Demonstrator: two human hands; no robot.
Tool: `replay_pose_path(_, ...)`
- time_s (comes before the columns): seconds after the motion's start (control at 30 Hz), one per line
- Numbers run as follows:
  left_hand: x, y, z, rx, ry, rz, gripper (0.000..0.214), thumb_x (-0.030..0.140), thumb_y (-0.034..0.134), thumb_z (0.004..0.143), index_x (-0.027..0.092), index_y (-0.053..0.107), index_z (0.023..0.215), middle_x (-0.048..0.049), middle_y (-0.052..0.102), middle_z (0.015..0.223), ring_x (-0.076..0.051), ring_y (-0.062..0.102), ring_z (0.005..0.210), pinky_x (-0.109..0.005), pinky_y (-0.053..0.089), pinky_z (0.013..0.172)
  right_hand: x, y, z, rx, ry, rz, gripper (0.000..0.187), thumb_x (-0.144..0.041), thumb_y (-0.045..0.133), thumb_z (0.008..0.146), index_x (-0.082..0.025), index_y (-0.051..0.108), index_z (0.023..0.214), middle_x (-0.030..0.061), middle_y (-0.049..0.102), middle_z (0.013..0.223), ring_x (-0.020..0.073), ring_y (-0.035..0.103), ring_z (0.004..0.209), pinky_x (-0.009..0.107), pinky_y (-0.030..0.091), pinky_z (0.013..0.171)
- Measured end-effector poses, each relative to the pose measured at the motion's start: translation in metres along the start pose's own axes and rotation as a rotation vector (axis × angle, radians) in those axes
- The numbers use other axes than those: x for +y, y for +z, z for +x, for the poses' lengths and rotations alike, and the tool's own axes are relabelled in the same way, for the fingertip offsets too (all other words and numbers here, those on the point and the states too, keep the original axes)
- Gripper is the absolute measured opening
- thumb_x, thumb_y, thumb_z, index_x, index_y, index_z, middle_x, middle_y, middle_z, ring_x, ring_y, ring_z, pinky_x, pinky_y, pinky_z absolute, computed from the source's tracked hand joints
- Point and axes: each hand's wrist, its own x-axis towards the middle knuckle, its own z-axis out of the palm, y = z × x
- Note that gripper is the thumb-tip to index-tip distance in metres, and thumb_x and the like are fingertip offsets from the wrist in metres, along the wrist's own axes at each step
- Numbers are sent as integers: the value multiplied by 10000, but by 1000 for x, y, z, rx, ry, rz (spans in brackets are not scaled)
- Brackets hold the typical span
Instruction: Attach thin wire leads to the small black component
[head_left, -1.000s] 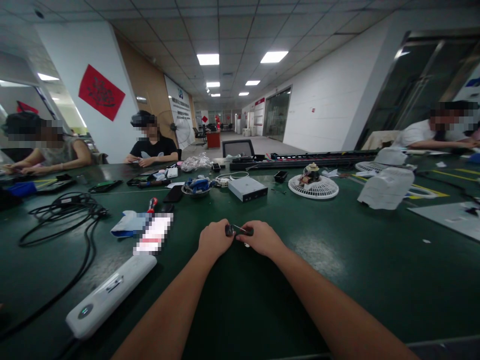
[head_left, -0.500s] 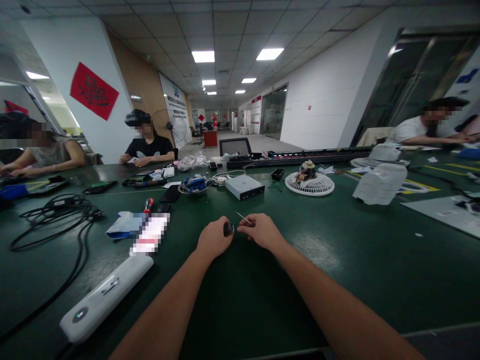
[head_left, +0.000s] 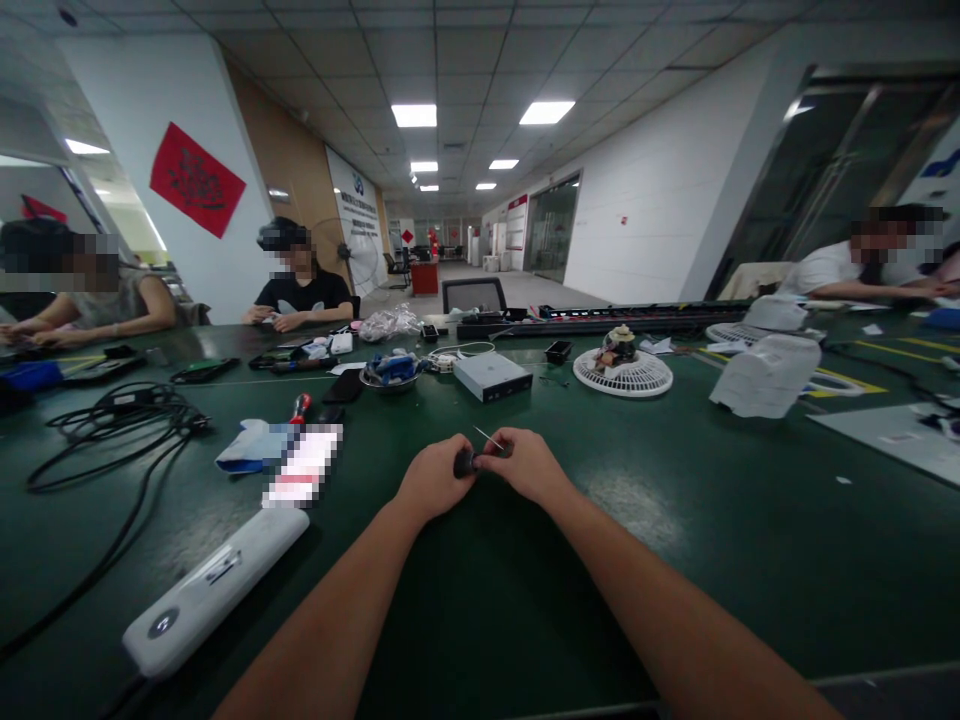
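Both my hands meet over the middle of a dark green table (head_left: 675,520). My left hand (head_left: 433,478) is closed around a small black round part (head_left: 463,463). My right hand (head_left: 523,464) pinches a thin metal pin (head_left: 489,438) whose tip sticks up and to the left, and its fingers touch the black part. The two hands press together at that part.
A white power strip (head_left: 214,590) lies at the near left beside black cables (head_left: 112,420). A red-handled screwdriver (head_left: 301,407), a grey drive box (head_left: 493,376), a white fan grille (head_left: 622,372) and a white fan housing (head_left: 765,375) sit farther back. Other people sit along the far left and right edges.
A second ago both hands held the black part together; half a second ago they parted with the pin lifted; now they have come together again at the part.
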Motion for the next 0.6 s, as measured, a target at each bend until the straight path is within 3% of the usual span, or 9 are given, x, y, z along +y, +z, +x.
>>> replay_pose_path(0.13, -2, 1, 0, 24, 74, 6, 118, 231, 623, 762, 221, 595, 876, -14, 671, 880, -176, 612, 824, -266, 428, 692, 5, 5, 1, -187, 78, 191, 188, -327, 731, 703, -170, 665, 782, -29, 617, 635, 90, 530, 495, 210, 378, 476)
replay_pose_path(0.23, -4, 2, 0, 26, 129, 22, 102, 192, 627, 734, 214, 588, 825, -9, 665, 849, -171, 599, 797, -274, 424, 710, 7, 8, 2, -259, 99, 301, 197, -300, 751, 679, -152, 642, 748, -35, 600, 615, 74, 509, 462, 197, 377, 451)
replay_pose_path(0.43, 0, -2, -1, 63, 98, 35, 132, 177, 634, 722, 216, 598, 843, -17, 677, 880, -185, 608, 836, -279, 437, 728, 1, 9, 0, -259, 111, 449, 111, -209, 679, 729, -159, 584, 756, -42, 602, 665, 52, 476, 438, 182, 377, 434)
replay_pose_path(0.6, 2, -1, -1, 56, 31, 42, 162, 171, 626, 722, 227, 594, 871, -11, 679, 856, -181, 626, 808, -263, 428, 669, -4, 10, -2, -189, 62, 304, 111, -236, 659, 742, -168, 598, 805, -21, 625, 751, 72, 524, 520, 199, 408, 497)
